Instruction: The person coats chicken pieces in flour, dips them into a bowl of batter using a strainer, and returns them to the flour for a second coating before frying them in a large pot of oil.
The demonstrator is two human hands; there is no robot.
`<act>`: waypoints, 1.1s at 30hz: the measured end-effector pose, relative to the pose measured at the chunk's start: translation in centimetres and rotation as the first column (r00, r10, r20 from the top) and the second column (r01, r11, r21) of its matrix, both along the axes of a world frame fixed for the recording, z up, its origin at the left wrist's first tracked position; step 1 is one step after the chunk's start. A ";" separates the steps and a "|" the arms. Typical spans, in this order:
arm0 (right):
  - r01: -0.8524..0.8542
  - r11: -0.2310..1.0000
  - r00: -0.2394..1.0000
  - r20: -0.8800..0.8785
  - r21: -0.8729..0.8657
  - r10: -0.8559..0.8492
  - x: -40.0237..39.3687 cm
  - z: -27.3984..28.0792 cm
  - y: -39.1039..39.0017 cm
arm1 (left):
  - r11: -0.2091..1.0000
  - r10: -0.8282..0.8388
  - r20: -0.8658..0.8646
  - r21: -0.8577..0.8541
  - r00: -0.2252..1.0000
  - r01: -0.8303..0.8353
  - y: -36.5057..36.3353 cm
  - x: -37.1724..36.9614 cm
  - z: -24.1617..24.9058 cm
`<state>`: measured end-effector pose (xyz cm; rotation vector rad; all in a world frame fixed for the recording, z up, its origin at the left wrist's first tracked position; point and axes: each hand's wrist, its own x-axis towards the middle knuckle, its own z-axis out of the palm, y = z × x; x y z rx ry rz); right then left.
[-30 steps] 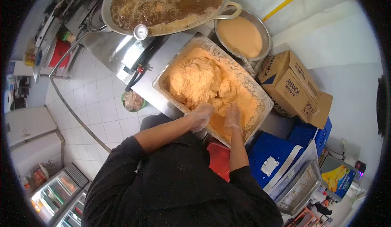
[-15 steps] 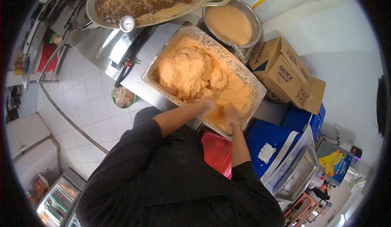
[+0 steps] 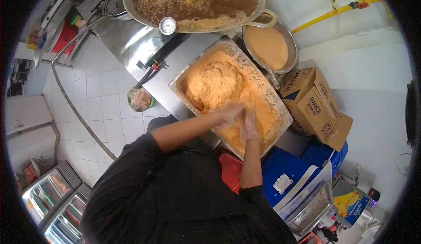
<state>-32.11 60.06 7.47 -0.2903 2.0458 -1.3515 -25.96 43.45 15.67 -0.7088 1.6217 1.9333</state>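
Observation:
A rectangular metal tray (image 3: 180, 78) holds a heap of orange flour coating (image 3: 215, 83). Both my hands wear thin clear gloves and work together in the flour near the tray's near end. My left hand (image 3: 230, 111) is curled over a floured lump that I cannot make out clearly. My right hand (image 3: 250, 125) presses against it from the right, fingers dusted orange. The lump between the hands is mostly hidden by the gloves.
A wide pan of bubbling brown oil (image 3: 197, 1) with a dial thermometer (image 3: 167, 25) sits beyond the tray. A round bowl of orange batter (image 3: 268, 47) stands at the right. Cardboard boxes (image 3: 313, 106), a blue cooler (image 3: 289, 169) and a small bin (image 3: 140, 99) surround me.
My hands have come closer together and moved slightly farther into the flour. The camera view shifted, so the tray and pan sit more to the right.

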 end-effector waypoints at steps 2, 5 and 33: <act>0.130 0.975 0.991 0.039 -0.181 -0.125 -0.2 3.2 -5.8 | 0.997 0.039 -0.065 -0.057 0.997 -0.043 -4.7 0.8 4.2; -0.002 0.977 0.943 -0.324 0.211 0.072 -2.7 8.4 -10.1 | 0.905 -0.157 -0.333 -0.424 0.930 0.001 -10.7 3.5 0.9; -0.573 0.453 0.529 -0.115 0.683 0.841 -8.0 8.9 -6.6 | 0.207 -0.485 -0.333 -0.942 0.809 -0.264 -4.7 1.5 -10.6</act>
